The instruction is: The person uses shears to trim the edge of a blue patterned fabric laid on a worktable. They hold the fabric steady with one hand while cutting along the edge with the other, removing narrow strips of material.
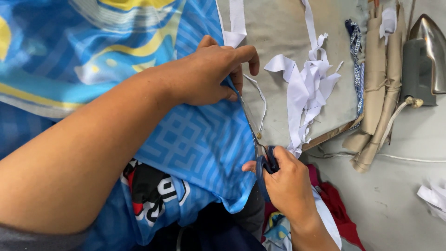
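A blue patterned fabric (195, 139) with yellow and white markings covers the left and middle of the view. My left hand (211, 72) pinches its right edge near the top. My right hand (288, 183) grips the dark blue handles of a pair of scissors (254, 132), whose blades run up along the fabric's edge toward my left fingers. A thin white strip (261, 100) hangs off beside the blades.
A heap of white fabric strips (309, 86) lies on the grey work surface (278, 28). Rolled beige cloth (378, 88) and a metal iron (425, 56) sit at the right. Red cloth (337, 204) lies below my right hand.
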